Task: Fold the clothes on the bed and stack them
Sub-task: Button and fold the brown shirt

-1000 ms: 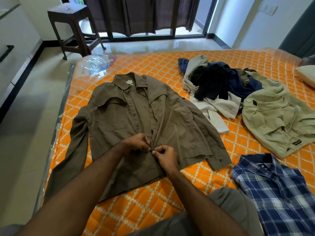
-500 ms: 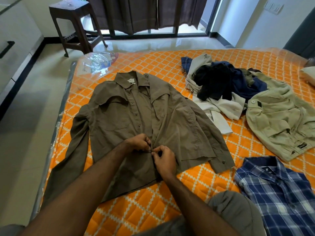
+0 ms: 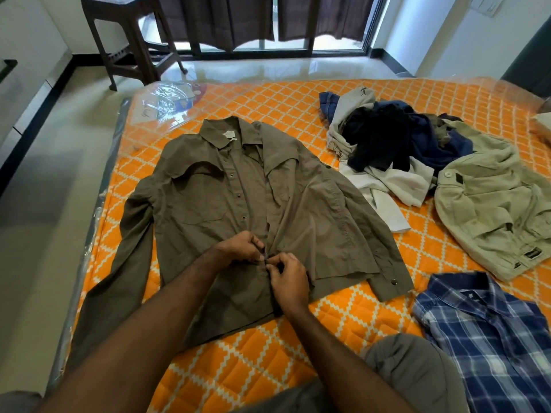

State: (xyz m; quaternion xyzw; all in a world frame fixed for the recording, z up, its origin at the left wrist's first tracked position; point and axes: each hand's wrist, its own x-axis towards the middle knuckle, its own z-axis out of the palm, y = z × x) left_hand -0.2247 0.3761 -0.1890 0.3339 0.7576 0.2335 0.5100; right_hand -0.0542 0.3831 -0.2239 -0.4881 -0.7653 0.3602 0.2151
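Note:
An olive-brown long-sleeved shirt [image 3: 208,204] lies front up on the orange patterned bed [image 3: 268,368], collar away from me, sleeves spread. My left hand [image 3: 241,247] and my right hand [image 3: 287,277] meet at its button placket low on the front. Each pinches a placket edge with curled fingers, fingertips almost touching. A folded blue plaid shirt [image 3: 489,338] lies at the near right. A beige garment [image 3: 495,210] is spread at the right, beside a heap of dark, navy and white clothes [image 3: 384,147].
The bed's left edge runs along a pale tiled floor [image 3: 53,234]. A brown wooden stool [image 3: 128,40] stands beyond the far left corner before a curtained glass door. A clear plastic bag [image 3: 167,99] lies on the far left corner. A grey trouser leg [image 3: 417,380] shows bottom right.
Both hands have stayed at the same spot on the placket, fingers shifting slightly. The view has tilted and moved closer; the clothes have not moved.

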